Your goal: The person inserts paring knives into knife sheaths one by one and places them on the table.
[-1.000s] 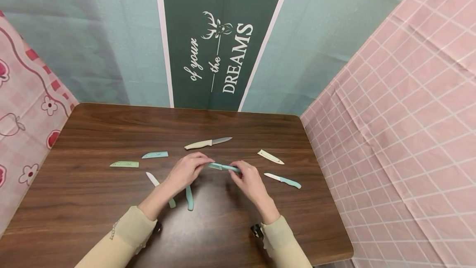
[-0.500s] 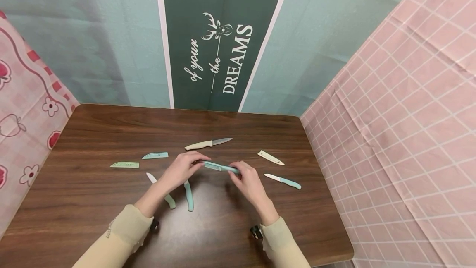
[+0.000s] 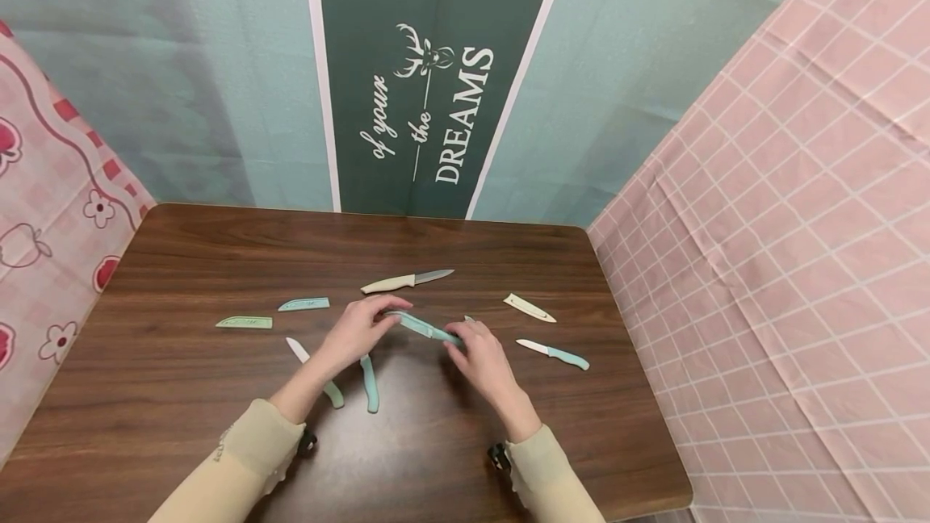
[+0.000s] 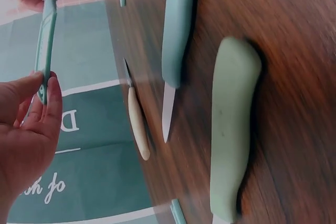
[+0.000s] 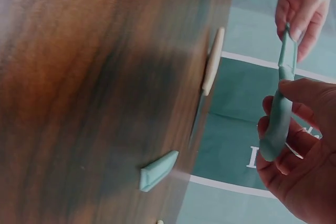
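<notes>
Both hands hold one teal paring knife [image 5: 278, 124] whose blade lies inside a teal sheath [image 3: 416, 324], raised over the table. My left hand [image 3: 361, 331] pinches the sheath near its tip between thumb and fingers. Around the handle curl the thumb and fingers of my right hand [image 3: 483, 352]. Under the left arm lie a green-handled knife [image 4: 231, 129] and a teal-handled knife [image 4: 178, 30], both with bare white blades. A cream-handled knife [image 3: 388, 284] with a grey blade rests beyond the hands. Another teal sheath [image 5: 159, 170] is on the table, mostly hidden by the right hand in the head view.
On the brown wooden table [image 3: 203, 257], a blue sheath [image 3: 303, 304] and a green sheath [image 3: 245, 322] lie at the left. At the right are a cream sheath [image 3: 529, 308] and a blue-handled knife [image 3: 567, 357]. Printed fabric walls border the table's back and sides.
The held knife and sheath have tilted, the handle end now lower in the head view. My right hand has shifted slightly left and down, exposing a bit of the sheath behind it.
</notes>
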